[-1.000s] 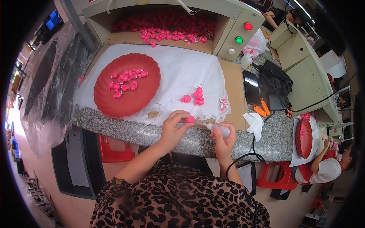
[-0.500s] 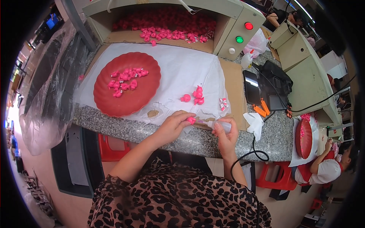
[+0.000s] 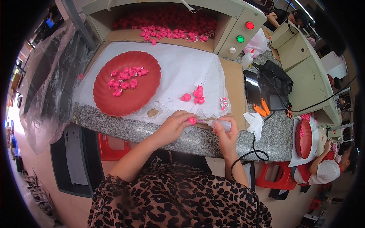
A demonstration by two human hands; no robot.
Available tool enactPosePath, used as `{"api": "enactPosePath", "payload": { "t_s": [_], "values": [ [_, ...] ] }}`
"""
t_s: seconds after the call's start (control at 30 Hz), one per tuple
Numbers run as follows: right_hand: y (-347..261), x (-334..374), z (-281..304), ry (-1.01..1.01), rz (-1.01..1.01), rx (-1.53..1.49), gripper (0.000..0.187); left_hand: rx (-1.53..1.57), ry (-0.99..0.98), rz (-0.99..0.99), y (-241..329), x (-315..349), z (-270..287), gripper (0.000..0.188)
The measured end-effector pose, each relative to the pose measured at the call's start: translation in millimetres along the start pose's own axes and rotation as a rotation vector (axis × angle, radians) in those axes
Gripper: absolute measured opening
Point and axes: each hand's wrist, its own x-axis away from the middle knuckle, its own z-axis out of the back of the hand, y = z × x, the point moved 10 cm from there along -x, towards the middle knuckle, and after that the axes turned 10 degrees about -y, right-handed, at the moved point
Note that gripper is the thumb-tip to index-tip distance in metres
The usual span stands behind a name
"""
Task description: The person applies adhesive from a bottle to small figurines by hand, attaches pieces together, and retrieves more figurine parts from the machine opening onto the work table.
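Observation:
Between the fingertips of my left hand (image 3: 175, 127) is a small pink figurine part (image 3: 192, 121). My right hand (image 3: 227, 138) grips a translucent squeeze bottle (image 3: 221, 125) lying sideways, its thin nozzle pointing left at the pink part; whether the tip touches it is too small to tell. Just beyond my hands, a few loose pink pieces (image 3: 198, 95) rest on the white paper (image 3: 178, 68). Some small silvery bits (image 3: 223, 103) lie to their right. A red scalloped plate (image 3: 104, 89) on the left carries several pink pieces (image 3: 125, 78).
A beige cabinet (image 3: 222, 43) at the back holds a heap of pink pieces (image 3: 167, 33). On the right are a phone (image 3: 251, 87), a black bag (image 3: 275, 78), orange tools (image 3: 261, 109), a white tissue (image 3: 254, 124) and a black cable (image 3: 249, 152). A co-worker (image 3: 323, 169) sits far right.
Almost nothing differs. The pink part in my left hand has turned or shifted very slightly, while the bottle stays beside it.

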Motion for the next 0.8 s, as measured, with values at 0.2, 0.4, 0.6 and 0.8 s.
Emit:
{"api": "enactPosePath", "payload": {
  "t_s": [0.2,0.4,0.6,0.8],
  "values": [
    [1.0,0.2,0.4,-0.02,0.001,0.029,0.017,-0.04,0.021,-0.001,-2.4,0.8,1.1,0.024],
    [-0.7,-0.6,0.3,-0.022,0.026,0.064,0.016,-0.056,0.022,-0.011,0.0,0.8,0.5,0.025],
    [-3.1,-1.4,0.9,-0.016,0.036,0.107,0.016,-0.03,0.013,0.013,-2.0,0.7,0.2,0.024],
    [-6.6,-0.9,2.5,-0.013,0.063,0.181,0.017,-0.025,0.021,0.007,-2.5,1.2,0.1,0.024]
  ]
}}
